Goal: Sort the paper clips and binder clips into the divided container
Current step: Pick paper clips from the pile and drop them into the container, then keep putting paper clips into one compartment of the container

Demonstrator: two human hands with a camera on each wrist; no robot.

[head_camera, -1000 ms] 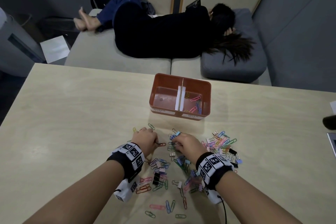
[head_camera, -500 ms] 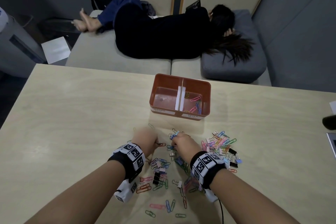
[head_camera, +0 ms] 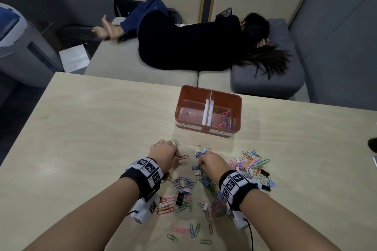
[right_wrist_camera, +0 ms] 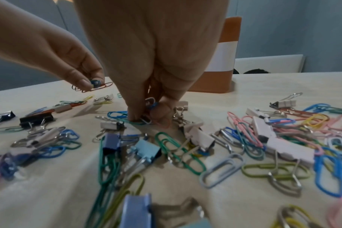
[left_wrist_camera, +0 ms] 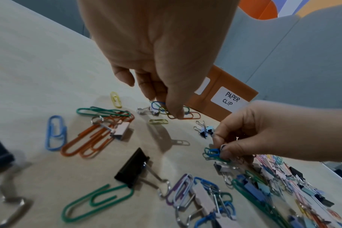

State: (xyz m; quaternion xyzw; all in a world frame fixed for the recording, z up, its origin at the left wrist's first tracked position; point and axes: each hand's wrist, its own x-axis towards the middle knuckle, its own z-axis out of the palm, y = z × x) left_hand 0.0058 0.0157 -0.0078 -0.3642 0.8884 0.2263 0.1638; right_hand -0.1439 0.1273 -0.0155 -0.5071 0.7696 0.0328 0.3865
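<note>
The orange divided container (head_camera: pixel 204 129) stands mid-table, labelled for binder clips on the left and paper clips on the right. Several paper clips (head_camera: pixel 224 117) lie in its right compartment; I see none in the left. Coloured paper clips and binder clips (head_camera: pixel 252 164) lie scattered in front of it. My left hand (head_camera: pixel 177 158) pinches a few paper clips (left_wrist_camera: pixel 182 115) just above the table. My right hand (head_camera: pixel 201 164) reaches down into the pile and pinches blue and green paper clips (right_wrist_camera: pixel 146 106). A black binder clip (left_wrist_camera: pixel 133 168) lies near my left wrist.
Loose clips (head_camera: pixel 183 187) reach back between my wrists to the near table edge. A person lies on a sofa (head_camera: pixel 142 73) beyond the far edge. A grey bin (head_camera: pixel 18 47) stands to the far left, and a dark object (head_camera: pixel 373 145) sits at the right edge.
Both hands stay over the pile. The right hand shifted a little left and then back; the left hand barely moved. The container's contents look the same.
</note>
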